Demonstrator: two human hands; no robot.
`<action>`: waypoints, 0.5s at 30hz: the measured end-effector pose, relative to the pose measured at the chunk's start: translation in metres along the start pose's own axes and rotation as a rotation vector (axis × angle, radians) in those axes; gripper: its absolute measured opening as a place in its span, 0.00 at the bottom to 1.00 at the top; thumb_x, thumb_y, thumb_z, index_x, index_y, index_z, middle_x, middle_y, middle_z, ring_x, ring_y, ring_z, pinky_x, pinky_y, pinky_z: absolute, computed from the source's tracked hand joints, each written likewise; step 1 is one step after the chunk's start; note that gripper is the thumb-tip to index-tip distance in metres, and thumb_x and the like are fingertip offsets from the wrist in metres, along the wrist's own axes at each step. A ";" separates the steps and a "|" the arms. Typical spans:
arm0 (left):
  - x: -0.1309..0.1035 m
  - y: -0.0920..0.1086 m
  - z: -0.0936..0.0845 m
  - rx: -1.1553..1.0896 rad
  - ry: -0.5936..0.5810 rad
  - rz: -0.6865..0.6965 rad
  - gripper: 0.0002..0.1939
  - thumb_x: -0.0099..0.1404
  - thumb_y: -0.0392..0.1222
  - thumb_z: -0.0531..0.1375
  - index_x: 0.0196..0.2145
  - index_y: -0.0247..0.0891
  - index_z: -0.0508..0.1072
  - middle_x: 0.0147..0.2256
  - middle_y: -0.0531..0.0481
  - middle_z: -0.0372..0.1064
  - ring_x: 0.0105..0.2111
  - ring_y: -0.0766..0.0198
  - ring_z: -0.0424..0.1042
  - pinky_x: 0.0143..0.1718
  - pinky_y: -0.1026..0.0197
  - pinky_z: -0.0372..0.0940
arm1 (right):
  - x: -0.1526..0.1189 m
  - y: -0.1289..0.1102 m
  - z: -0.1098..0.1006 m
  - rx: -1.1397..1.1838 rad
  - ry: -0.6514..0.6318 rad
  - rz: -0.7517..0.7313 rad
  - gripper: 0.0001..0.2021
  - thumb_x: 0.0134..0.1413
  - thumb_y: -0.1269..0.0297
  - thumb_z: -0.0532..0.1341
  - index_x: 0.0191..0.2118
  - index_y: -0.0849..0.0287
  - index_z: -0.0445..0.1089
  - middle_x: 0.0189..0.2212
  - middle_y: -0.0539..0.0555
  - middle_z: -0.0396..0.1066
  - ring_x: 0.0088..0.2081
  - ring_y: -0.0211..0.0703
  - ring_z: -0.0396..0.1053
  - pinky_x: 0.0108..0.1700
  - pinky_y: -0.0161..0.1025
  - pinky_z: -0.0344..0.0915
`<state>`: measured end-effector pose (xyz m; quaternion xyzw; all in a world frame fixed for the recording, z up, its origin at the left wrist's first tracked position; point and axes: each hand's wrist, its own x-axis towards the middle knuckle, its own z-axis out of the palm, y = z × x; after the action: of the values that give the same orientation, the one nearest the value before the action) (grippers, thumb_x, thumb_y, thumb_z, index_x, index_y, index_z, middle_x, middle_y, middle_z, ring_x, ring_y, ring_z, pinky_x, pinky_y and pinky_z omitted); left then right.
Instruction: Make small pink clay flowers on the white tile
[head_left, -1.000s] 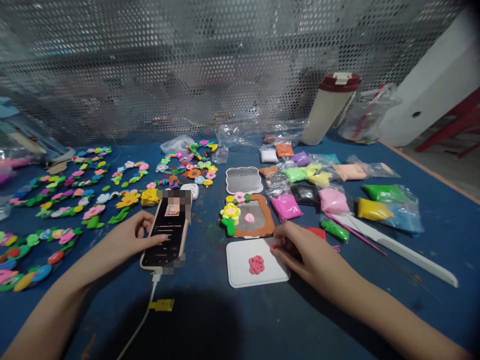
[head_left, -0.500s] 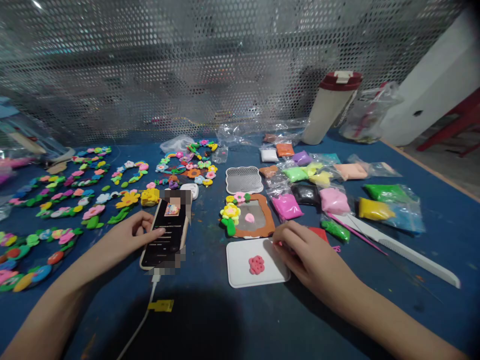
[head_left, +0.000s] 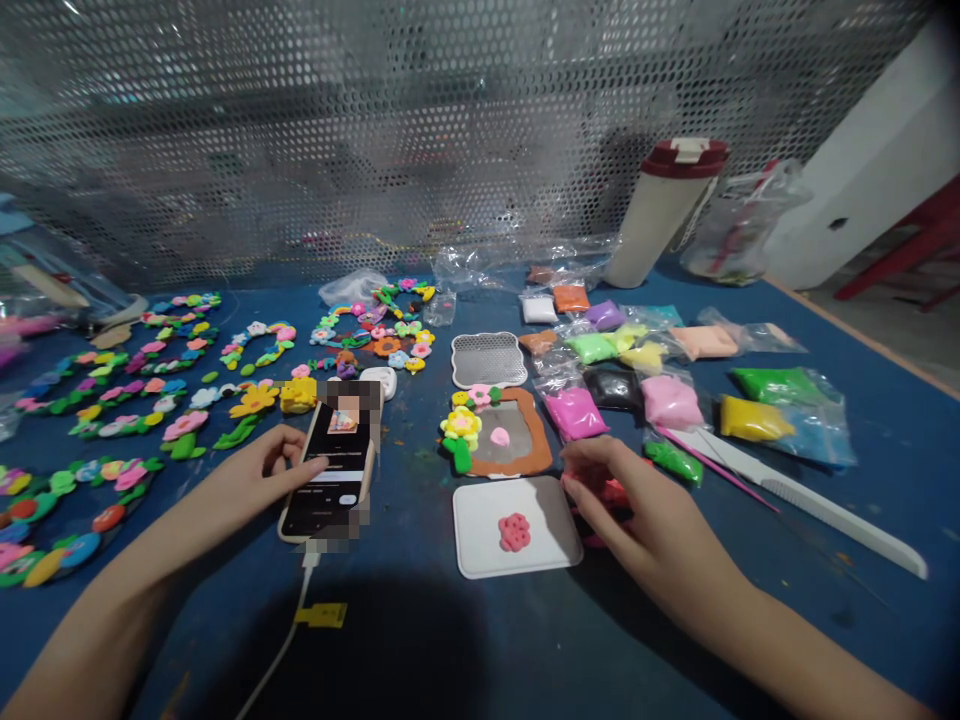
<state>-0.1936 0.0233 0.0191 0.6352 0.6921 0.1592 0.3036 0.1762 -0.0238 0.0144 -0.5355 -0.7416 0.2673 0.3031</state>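
Note:
My left hand (head_left: 274,470) rests at the left edge of a smartphone (head_left: 330,480), its thumb on the lit screen and the other fingers curled beside the case. My right hand (head_left: 637,510) hovers just right of a white rectangular tray (head_left: 480,560), thumb and forefinger nearly together; anything between them is too small to make out. On the tray lies a pink-red clay flower shape (head_left: 514,532). Behind it is a mirror frame (head_left: 532,455) coated in brown clay, with yellow and pink flowers and green leaves on its left side. A pink clay piece (head_left: 499,437) sits on its centre.
Clay bags, including a pink one (head_left: 671,402), spread at right near a white knife-like tool (head_left: 825,520). Flowered clay rings (head_left: 259,345) cover the left. A plain mirror (head_left: 489,360) and a tumbler (head_left: 660,215) stand farther back. A white cable (head_left: 289,640) runs from the phone.
My right hand has moved slightly right, off the tray's edge, uncovering its corner. A light bar now shows on the phone screen. My left hand stays in place.

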 end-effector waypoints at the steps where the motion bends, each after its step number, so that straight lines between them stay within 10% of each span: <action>1: -0.001 0.000 0.002 -0.006 -0.005 -0.004 0.18 0.52 0.57 0.61 0.32 0.42 0.65 0.28 0.50 0.68 0.27 0.57 0.67 0.27 0.57 0.61 | 0.000 -0.001 -0.001 -0.003 -0.005 -0.011 0.05 0.61 0.68 0.51 0.41 0.55 0.61 0.34 0.54 0.69 0.32 0.41 0.69 0.32 0.37 0.67; 15: -0.016 0.028 0.011 0.046 0.080 -0.064 0.26 0.48 0.56 0.65 0.39 0.40 0.64 0.37 0.44 0.73 0.37 0.48 0.74 0.37 0.53 0.67 | 0.000 -0.003 -0.003 0.011 -0.058 0.001 0.07 0.61 0.70 0.49 0.41 0.55 0.61 0.33 0.52 0.66 0.32 0.40 0.65 0.32 0.37 0.63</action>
<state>-0.1647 0.0097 0.0312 0.6125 0.7272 0.1589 0.2659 0.1760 -0.0248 0.0185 -0.5261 -0.7485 0.2869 0.2841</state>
